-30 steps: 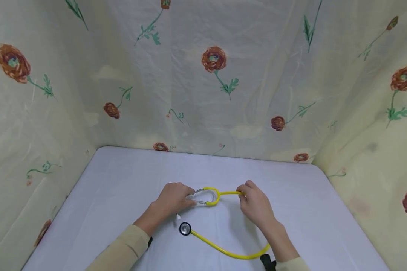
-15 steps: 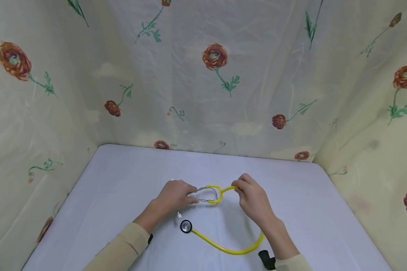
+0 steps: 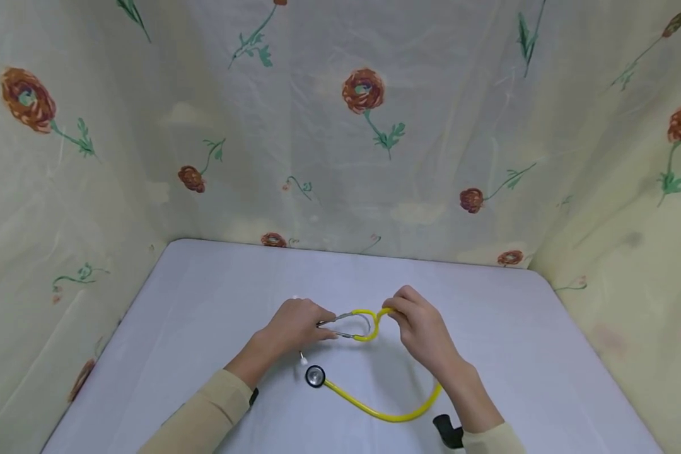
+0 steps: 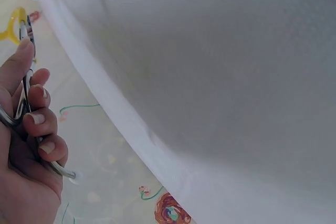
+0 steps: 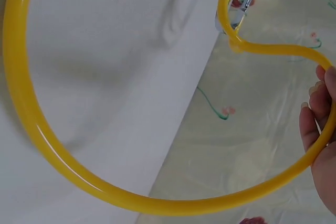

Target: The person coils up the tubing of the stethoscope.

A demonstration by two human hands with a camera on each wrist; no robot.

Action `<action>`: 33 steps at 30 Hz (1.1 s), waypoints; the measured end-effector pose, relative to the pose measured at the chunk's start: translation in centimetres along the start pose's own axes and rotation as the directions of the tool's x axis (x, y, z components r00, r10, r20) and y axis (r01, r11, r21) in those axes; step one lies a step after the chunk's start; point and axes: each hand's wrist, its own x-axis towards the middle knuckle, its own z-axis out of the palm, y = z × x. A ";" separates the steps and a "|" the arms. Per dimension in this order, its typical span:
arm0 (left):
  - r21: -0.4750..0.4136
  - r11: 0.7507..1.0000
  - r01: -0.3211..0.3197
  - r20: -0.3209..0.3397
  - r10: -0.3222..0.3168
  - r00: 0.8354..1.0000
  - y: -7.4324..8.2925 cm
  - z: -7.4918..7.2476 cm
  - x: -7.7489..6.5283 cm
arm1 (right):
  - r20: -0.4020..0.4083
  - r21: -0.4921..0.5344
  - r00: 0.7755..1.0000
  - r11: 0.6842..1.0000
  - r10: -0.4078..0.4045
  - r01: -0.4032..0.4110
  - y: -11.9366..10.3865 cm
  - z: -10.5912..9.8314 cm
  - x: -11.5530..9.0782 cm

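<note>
A stethoscope (image 3: pixel 394 417) with yellow tubing is held between both hands above the white table. My left hand (image 3: pixel 296 323) grips its metal ear tubes; in the left wrist view the fingers (image 4: pixel 44 121) curl round them, and a white ear tip (image 4: pixel 75 177) sticks out below. My right hand (image 3: pixel 425 328) pinches the yellow tube (image 5: pixel 283 49) just past the Y-joint, where it bends in an S. From there the tube loops under the right wrist and back left. Its round chest piece (image 3: pixel 314 376), silver with a black rim, lies on the table near the left wrist.
The white-covered table (image 3: pixel 250 265) meets a flower-printed curtain (image 3: pixel 318 126) at the back and both sides. A black strap piece (image 3: pixel 448 431) hangs by the right wrist.
My right hand has moved left and slightly up, towards the left hand, so the tube by the Y-joint has gone from straight to bent. The left hand keeps its grip on the ear tubes.
</note>
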 end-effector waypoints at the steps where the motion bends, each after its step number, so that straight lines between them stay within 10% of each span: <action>1: 0.001 1.000 -0.008 0.000 0.008 1.000 0.0 -0.1 -0.1 | -0.003 0.010 1.000 1.000 -0.007 0.007 -0.1 0.0 0.1; 21: -0.011 0.989 -0.146 0.047 0.146 0.988 0.9 -1.3 -0.9 | 0.072 0.200 0.993 0.976 -0.098 0.082 -0.9 -0.3 1.3; 33: 0.100 0.944 -0.315 -0.021 0.319 0.948 2.1 -2.0 -1.0 | 0.197 0.263 0.975 0.964 -0.103 0.048 -1.3 -0.3 1.6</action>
